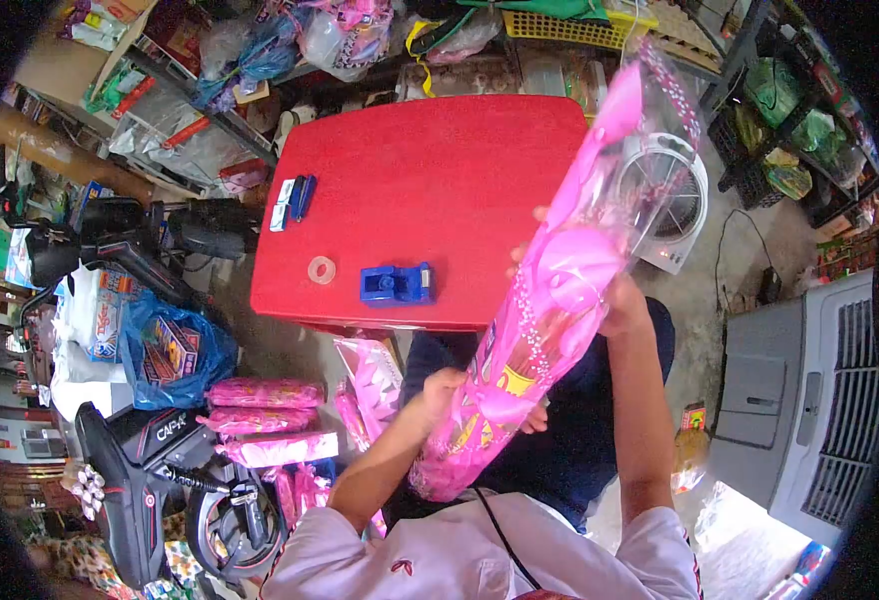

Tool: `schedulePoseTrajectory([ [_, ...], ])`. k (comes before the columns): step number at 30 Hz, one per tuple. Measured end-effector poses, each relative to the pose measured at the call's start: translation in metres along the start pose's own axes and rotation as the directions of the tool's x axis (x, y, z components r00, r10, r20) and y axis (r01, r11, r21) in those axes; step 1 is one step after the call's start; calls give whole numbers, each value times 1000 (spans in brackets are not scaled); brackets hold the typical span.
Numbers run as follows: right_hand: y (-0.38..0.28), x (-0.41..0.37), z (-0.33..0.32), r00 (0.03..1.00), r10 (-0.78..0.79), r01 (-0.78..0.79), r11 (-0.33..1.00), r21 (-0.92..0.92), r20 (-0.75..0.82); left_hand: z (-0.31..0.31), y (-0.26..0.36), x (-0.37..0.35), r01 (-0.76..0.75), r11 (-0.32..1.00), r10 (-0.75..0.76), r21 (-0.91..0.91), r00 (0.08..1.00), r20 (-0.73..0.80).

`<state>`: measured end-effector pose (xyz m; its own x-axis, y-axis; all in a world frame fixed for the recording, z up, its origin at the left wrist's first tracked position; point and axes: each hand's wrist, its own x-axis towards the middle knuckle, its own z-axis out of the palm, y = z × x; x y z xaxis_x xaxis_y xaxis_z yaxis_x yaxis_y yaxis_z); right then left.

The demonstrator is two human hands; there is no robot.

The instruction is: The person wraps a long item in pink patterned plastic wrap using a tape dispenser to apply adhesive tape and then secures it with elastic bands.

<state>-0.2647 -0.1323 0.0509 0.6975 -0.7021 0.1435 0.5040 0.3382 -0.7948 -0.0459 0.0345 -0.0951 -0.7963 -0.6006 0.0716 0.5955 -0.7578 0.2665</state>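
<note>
A long pink package [550, 300] in clear dotted plastic is held at a slant above my lap, its clear top end pointing to the upper right. My left hand [443, 393] is wrapped round its lower part, next to a yellow label. Higher up, my right hand [622, 305] grips the package's right side. A few fingertips show at its left edge near the table; the rest of them is hidden behind it. The red table [430, 180] lies just beyond. On it are a blue tape dispenser [397, 284], a tape roll [322, 269] and a blue stapler [302, 198].
Several wrapped pink packages [265, 393] lie at the lower left, beside a blue plastic bag [175, 350] and a black motorbike [150, 480]. A white fan [665, 200] stands right of the table. A grey cooler [795, 400] is at the right.
</note>
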Motion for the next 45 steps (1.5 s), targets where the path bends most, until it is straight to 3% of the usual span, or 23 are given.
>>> schedulePoseTrajectory([
  [1, 7, -1, -7, 1000, -6, 7, 999, -38, 15, 1, -1, 1, -29, 999, 31, 46, 999, -42],
  [2, 21, -5, -11, 993, -64, 65, 998, 2, -102, 3, -1, 2, -57, 993, 67, 106, 993, -95],
  [5, 31, -9, -4, 980, -44, 61, 994, 87, -192, 33, 19, 6, -119, 923, 218, 365, 946, -241],
  [7, 45, -7, -2, 966, -48, 81, 990, 119, -255, 39, 36, 4, -62, 879, 248, 472, 906, -343],
  [9, 45, -4, 7, 948, -67, 102, 990, 97, -311, 47, 57, 12, -13, 779, 312, 627, 875, -370],
  [10, 56, -6, -7, 967, -84, 101, 993, 60, -242, 51, 70, 18, 1, 778, 290, 629, 887, -360],
  [13, 66, -13, -16, 947, -105, 101, 994, -31, -304, 65, 100, 35, 62, 723, 267, 688, 894, -360],
  [14, 63, -15, -7, 937, -250, 196, 955, -224, -244, 68, 106, 40, 93, 665, 289, 741, 883, -370],
  [15, 65, -15, -9, 938, -237, 205, 968, -147, -255, 73, 110, 45, 126, 606, 310, 786, 872, -380],
  [16, 69, -18, -12, 938, -219, 208, 976, -68, -270, 85, 112, 47, 75, 642, 356, 763, 852, -384],
  [18, 62, -14, -6, 938, -212, 214, 977, -21, -273, 99, 126, 38, 7, 582, 359, 813, 895, -264],
  [20, 45, -10, 2, 978, -177, 168, 982, -86, -109, 103, 136, 21, -111, 525, 433, 844, 888, -153],
  [24, 44, -8, 17, 997, -1, 25, 944, -328, 73, 91, 158, -8, -382, 381, 658, 842, 752, 44],
  [25, 46, -6, 22, 992, 20, 33, 910, -414, 124, 122, 153, 12, -456, 341, 765, 822, 643, 39],
  [26, 42, -6, 28, 991, 22, 69, 759, -648, 132, 132, 152, 20, -441, 314, 803, 841, 595, 12],
  [29, 57, -7, 39, 997, -7, 52, 788, -614, 77, 159, 151, 34, -376, 256, 853, 891, 521, -26],
  [34, 57, -10, 42, 978, 153, -50, 827, -561, 140, 210, 177, 36, -367, 303, 659, 880, 747, 84],
  [37, 60, -13, 41, 943, 217, -69, 869, -491, 252, 196, 207, 25, -524, 521, 404, 673, 847, 347],
  [38, 60, -13, 42, 927, 240, -84, 881, -465, 288, 199, 215, 22, -489, 583, 332, 649, 872, 359],
  [41, 66, -14, 36, 887, 284, -114, 899, -423, 364, 190, 233, 33, -626, 431, 228, 650, 773, 592],
  [45, 61, -16, 36, 851, 348, -160, 885, -437, 393, 205, 242, 28, -594, 343, 104, 727, 794, 599],
])
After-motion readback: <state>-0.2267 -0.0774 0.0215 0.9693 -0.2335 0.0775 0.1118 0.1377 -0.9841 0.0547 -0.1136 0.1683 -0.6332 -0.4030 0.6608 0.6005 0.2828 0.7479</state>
